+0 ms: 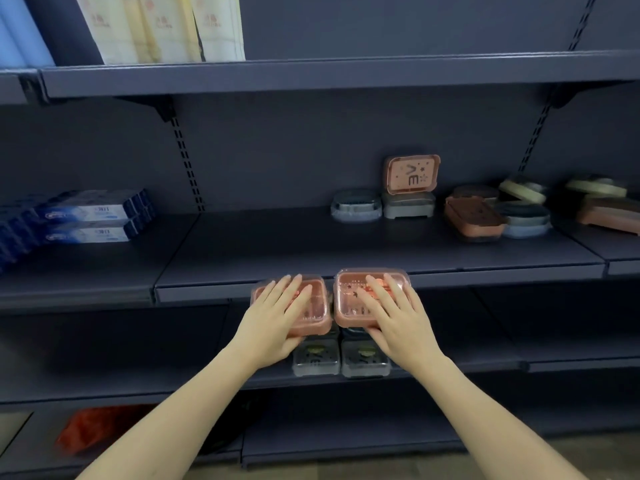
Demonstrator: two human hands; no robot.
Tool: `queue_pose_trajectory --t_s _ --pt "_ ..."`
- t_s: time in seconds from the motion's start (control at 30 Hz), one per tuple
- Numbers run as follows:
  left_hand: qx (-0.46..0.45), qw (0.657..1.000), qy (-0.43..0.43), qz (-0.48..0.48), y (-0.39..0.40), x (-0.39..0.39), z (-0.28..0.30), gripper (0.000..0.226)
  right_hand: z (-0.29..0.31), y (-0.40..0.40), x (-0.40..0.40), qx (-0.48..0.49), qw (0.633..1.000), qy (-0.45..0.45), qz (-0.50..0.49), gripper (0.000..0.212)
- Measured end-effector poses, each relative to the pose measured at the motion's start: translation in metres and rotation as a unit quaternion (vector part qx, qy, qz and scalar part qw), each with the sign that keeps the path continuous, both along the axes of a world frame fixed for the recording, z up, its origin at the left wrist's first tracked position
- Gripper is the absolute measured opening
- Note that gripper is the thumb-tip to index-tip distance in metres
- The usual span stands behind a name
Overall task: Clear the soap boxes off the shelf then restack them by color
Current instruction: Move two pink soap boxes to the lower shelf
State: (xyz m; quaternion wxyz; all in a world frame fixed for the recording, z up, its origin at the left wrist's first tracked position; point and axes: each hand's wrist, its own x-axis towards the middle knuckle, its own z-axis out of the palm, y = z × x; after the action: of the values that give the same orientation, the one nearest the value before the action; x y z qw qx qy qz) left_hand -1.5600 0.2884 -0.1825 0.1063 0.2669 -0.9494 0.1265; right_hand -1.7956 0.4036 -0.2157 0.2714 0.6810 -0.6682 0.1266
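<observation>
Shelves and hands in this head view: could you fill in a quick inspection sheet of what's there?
Surface: dark middle shelf, lower shelf beneath it.
Job's things: two pink soap boxes side by side on stacks over grey boxes on the lower shelf; a mixed pile of soap boxes on the middle shelf's right, one pink box standing upright.
Clutter: blue cartons at left; pale packs on the top shelf; an orange bag low down.
Grips: left hand and right hand lie on the pink boxes, fingers straight.
Cables: nothing seen.
Surroundings: slotted shelf uprights.
</observation>
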Motion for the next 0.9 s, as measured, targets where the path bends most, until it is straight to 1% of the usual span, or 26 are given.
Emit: queue_pose_trajectory --t_s 0.13,0.33,0.4,0.5,0.53,0.6,0.7,0.8,0.9 --pt "0.05 0.998 -0.048 0.006 0.01 0.008 -0.032 0.104 -0.025 0.017 0.003 0.04 0.999 -0.01 0.004 0.082" --pt "0.12 0.989 -0.086 0.028 0.002 -0.011 -0.077 0.105 -0.073 0.022 -0.005 0.134 0.988 -0.072 -0.002 0.085" --pt "0.143 0.986 -0.077 0.034 -0.001 -0.02 -0.092 0.104 -0.088 0.019 -0.009 0.164 0.982 -0.092 -0.008 0.09" --pt "0.194 0.979 -0.059 0.027 -0.008 -0.034 -0.111 0.094 -0.108 0.01 -0.017 0.193 0.975 -0.107 -0.008 0.094" --pt "0.198 0.979 -0.046 0.026 -0.012 -0.041 -0.118 0.092 -0.115 0.006 -0.02 0.199 0.974 -0.107 -0.003 0.095" --pt "0.194 0.98 -0.046 0.024 -0.024 -0.053 -0.136 0.089 -0.128 -0.004 -0.029 0.206 0.973 -0.103 -0.002 0.096" --pt "0.172 0.98 -0.088 0.04 -0.044 -0.07 -0.158 0.087 -0.148 -0.022 -0.045 0.201 0.975 -0.098 -0.005 0.096" --pt "0.165 0.981 -0.098 0.018 -0.068 -0.084 -0.181 0.098 -0.169 -0.048 -0.063 0.199 0.976 -0.088 -0.005 0.096" --pt "0.166 0.98 -0.107 0.023 -0.093 -0.097 -0.207 0.1 -0.19 -0.073 -0.079 0.202 0.973 -0.108 -0.006 0.096"
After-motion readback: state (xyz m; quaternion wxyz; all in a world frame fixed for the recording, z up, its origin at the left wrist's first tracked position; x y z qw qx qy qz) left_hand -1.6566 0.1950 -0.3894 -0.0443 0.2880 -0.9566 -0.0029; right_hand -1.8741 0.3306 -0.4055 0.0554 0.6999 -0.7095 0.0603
